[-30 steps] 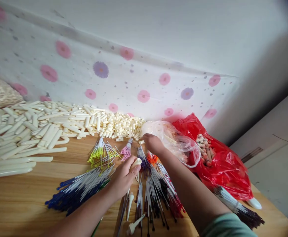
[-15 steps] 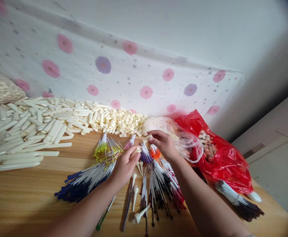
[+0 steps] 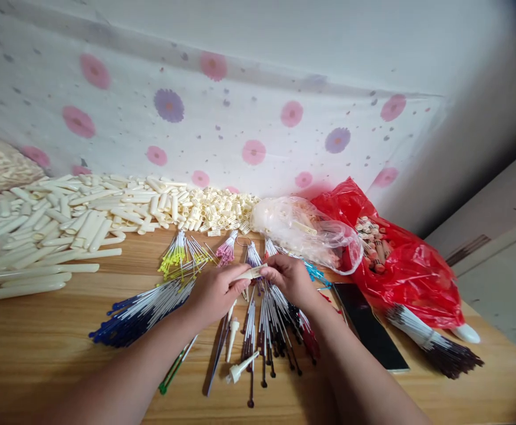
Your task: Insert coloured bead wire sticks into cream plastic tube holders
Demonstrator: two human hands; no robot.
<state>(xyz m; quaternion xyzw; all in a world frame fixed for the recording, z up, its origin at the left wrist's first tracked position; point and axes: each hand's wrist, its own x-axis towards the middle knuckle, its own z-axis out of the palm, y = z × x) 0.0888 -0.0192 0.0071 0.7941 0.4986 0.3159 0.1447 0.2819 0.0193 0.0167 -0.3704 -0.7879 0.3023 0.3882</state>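
Note:
In the middle of the view my left hand (image 3: 216,292) and my right hand (image 3: 292,282) meet. Both are closed on a small cream plastic piece (image 3: 252,273), held nearly level between the fingertips; its ends are hidden by the fingers. Beneath them on the table fan out bundles of thin white sticks with coloured tips: dark blue sticks (image 3: 145,310) to the left, black-tipped sticks (image 3: 279,327) below my right hand. Cream nozzle-shaped pieces lie just in front of my hands, one upright (image 3: 232,339) and one tilted (image 3: 242,367).
Cream plastic tubes (image 3: 81,212) and short slotted pieces (image 3: 216,208) are heaped along the back. At right lie a clear plastic bag (image 3: 293,221), a red bag (image 3: 421,289), a black flat panel (image 3: 368,324) and a bundle of dark-tipped sticks (image 3: 434,342). Yellow-tipped sticks (image 3: 173,257) stand left.
My hands have come together; the separate cream pieces each held now meet as one between them. My right hand has moved down toward my left. The view has shifted slightly.

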